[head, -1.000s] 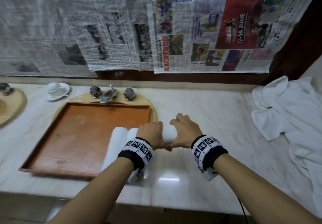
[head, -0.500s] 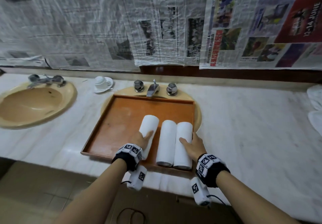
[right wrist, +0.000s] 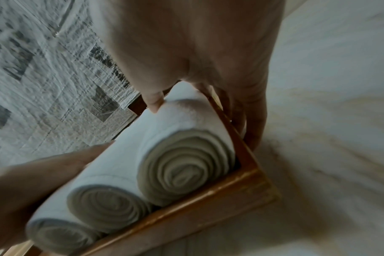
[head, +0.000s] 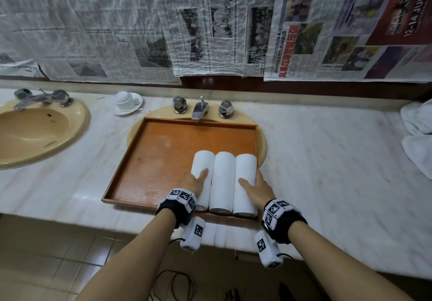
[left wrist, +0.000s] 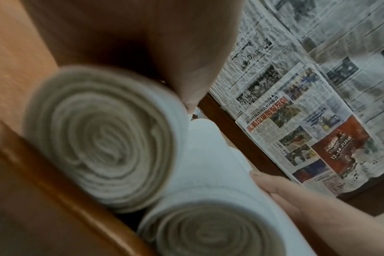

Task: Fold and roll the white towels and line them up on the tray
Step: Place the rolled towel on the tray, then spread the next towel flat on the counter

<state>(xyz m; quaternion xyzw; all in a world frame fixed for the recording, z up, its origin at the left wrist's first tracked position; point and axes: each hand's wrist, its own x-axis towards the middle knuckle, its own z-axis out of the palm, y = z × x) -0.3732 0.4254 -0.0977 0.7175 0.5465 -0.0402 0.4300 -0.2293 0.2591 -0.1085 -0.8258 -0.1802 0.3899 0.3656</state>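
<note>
- The wooden tray sits on the marble worktop over a basin, its left half bare. Judged as stiff and easy to slide, it is best taken by its raised rim.
- The left hand lies with its grip released: straight fingers rest along the outer flank of the left rolled towel, thumb on top, pressing rather than clutching.
- The left rolled towel, the middle rolled towel and the right rolled towel lie side by side, touching, in the tray's near right corner, their spiral ends against the front rim.
- By the look of the soft terry, they will be light and squashy, not slippery and not fragile. A roll likely loosens if lifted by one end, so take it round the middle with the loose edge tucked underneath.
- The right hand is likewise unclenched, thumb laid on the right rolled towel, fingers reaching down outside the tray's right wall, as the right wrist view shows.
- At the far right edge of the worktop lies a heap of unrolled white towels, limp and floppy by appearance; each wants spreading flat by its corners first.
</note>
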